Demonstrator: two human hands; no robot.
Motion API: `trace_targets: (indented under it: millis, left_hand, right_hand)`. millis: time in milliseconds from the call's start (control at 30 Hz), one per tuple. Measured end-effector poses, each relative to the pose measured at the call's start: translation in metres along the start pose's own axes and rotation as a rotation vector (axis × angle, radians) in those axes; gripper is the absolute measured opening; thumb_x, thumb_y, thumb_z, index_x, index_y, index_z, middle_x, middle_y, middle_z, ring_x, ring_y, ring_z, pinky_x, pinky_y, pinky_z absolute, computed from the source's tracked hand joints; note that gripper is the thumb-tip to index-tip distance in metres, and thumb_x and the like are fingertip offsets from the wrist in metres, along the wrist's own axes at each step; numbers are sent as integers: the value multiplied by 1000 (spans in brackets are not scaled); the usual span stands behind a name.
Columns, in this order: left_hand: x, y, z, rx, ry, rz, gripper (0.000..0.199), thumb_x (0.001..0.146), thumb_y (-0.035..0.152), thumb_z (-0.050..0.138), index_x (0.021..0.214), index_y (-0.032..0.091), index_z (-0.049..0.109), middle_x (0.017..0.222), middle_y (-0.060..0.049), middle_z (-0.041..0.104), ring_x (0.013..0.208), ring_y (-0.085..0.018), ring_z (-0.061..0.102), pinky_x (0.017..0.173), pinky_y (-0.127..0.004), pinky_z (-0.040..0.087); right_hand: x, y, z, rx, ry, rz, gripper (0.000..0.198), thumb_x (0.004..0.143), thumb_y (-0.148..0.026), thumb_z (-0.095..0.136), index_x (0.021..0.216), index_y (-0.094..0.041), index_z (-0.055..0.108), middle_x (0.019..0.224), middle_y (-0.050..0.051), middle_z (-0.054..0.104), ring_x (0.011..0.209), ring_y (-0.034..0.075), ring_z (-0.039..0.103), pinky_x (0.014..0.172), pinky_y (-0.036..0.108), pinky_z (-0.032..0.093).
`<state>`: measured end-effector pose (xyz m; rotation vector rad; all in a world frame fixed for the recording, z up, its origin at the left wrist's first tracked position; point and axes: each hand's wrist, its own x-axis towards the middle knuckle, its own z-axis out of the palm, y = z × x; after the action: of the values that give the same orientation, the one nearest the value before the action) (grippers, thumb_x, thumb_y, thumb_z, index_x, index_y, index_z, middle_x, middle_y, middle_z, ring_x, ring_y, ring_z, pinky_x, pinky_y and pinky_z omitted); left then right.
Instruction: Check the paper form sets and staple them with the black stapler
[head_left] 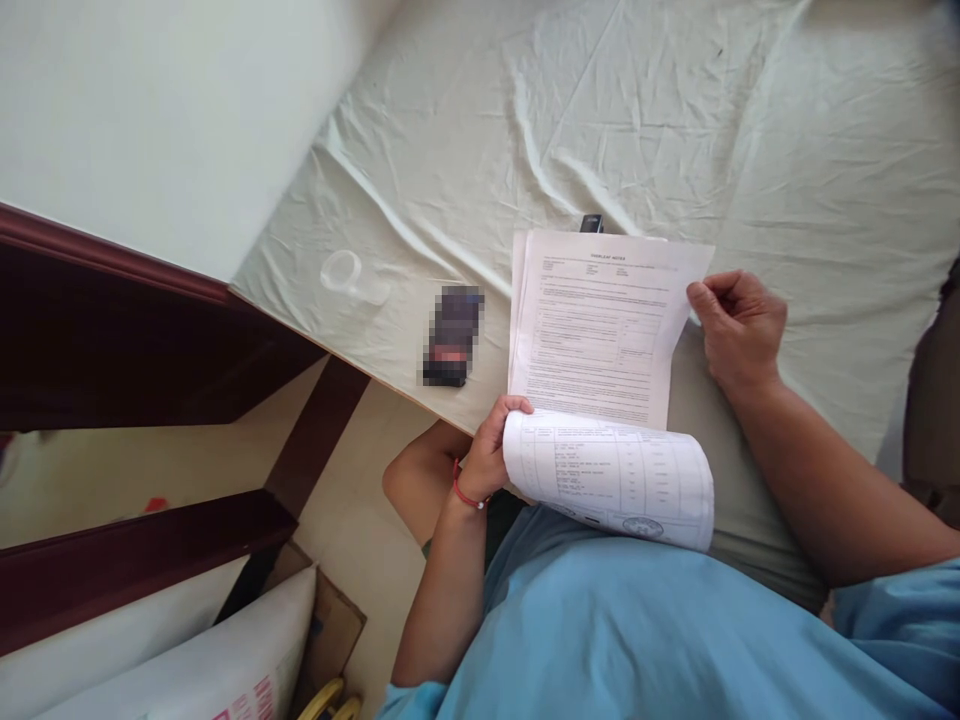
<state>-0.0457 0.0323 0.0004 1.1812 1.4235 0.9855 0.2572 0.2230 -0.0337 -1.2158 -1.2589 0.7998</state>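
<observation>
In front of me a stack of printed paper sheets (592, 330) lies on the cloth-covered table, its upper page full of small text. A folded-over printed sheet (607, 470) with a table and round stamps curls down toward my shirt. At the left edge of that fold, my left hand (491, 445) is closed on the papers, with a red cord at the wrist. My right hand (739, 320) pinches the upper right edge of the text page, which bends up slightly there. From beneath the stack's top edge a small black object (592, 223) pokes out, mostly hidden.
A blurred dark phone-like object (454, 335) rests left of the papers. Beyond it lies a clear round ring (341, 271), perhaps a lid or tape. The pale wrinkled tablecloth (810, 150) covers the surface. Dark red wooden furniture (150, 330) and a white sack (255, 640) are at left.
</observation>
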Motion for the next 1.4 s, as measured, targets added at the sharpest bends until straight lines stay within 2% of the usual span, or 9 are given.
trace_targets:
  millis: [167,333,533,767,900,1033,1200,1300,1400]
  left_hand:
    - [0,0,2,1,12,2,27,82,22,70,108,24,61,96,1,59,79,-14,48,74,-26,42]
    - [0,3,2,0,9,-10,28,81,23,72,107,24,60,93,1,57,79,-15,48,73,-26,42]
    - [-1,2,1,-11,9,-11,27,83,25,73,107,24,61,95,0,59,80,-15,49,74,-27,42]
    - [0,-1,1,1,18,-6,28,82,23,72,108,24,62,95,1,59,79,-14,49,73,-26,42]
    - [0,-1,0,17,21,-3,28,82,22,71,108,24,62,95,1,59,80,-15,50,74,-27,43]
    - [0,-2,0,18,24,8,29,85,27,74,111,24,61,96,0,61,81,-15,52,75,-27,45]
    - [-1,-7,2,-46,33,35,65,91,37,78,147,26,47,103,-3,71,85,-18,62,85,-34,54]
    - [-1,-8,2,-70,38,36,85,92,40,80,163,29,34,124,-8,74,105,-24,70,101,-43,56]
    - [2,-5,2,-32,37,55,78,92,42,81,160,29,45,153,-11,63,139,-30,60,118,-47,49]
  right_hand:
    - [0,-6,-1,-50,-13,-19,10,90,-25,78,81,-21,75,70,-1,61,63,13,46,63,32,35]
    - [-1,-19,-2,-238,33,-170,7,86,-19,79,81,-24,78,75,-1,65,63,13,47,69,33,42]
    - [-3,-23,-3,-268,51,-182,7,85,-19,79,82,-24,75,79,-1,63,64,13,48,71,33,44]
    - [-4,-19,-1,14,27,-87,12,85,-28,82,82,-21,72,75,0,64,63,12,49,62,33,37]
    - [-2,-19,0,138,-41,0,17,86,-35,82,81,-22,72,65,-2,54,56,12,40,58,34,31]
    - [1,-24,-3,228,-80,77,32,77,-48,90,76,-24,69,59,-3,49,52,11,36,53,34,25]
    - [4,-34,-12,406,-271,177,43,61,-55,99,72,-24,69,60,-2,57,53,12,42,53,31,33]
    - [1,-39,-18,471,-403,230,46,57,-55,101,69,-24,68,57,-1,57,51,13,44,50,31,38]
    - [-1,-40,-21,518,-466,251,48,57,-54,102,70,-23,69,59,1,62,51,15,51,49,33,44]
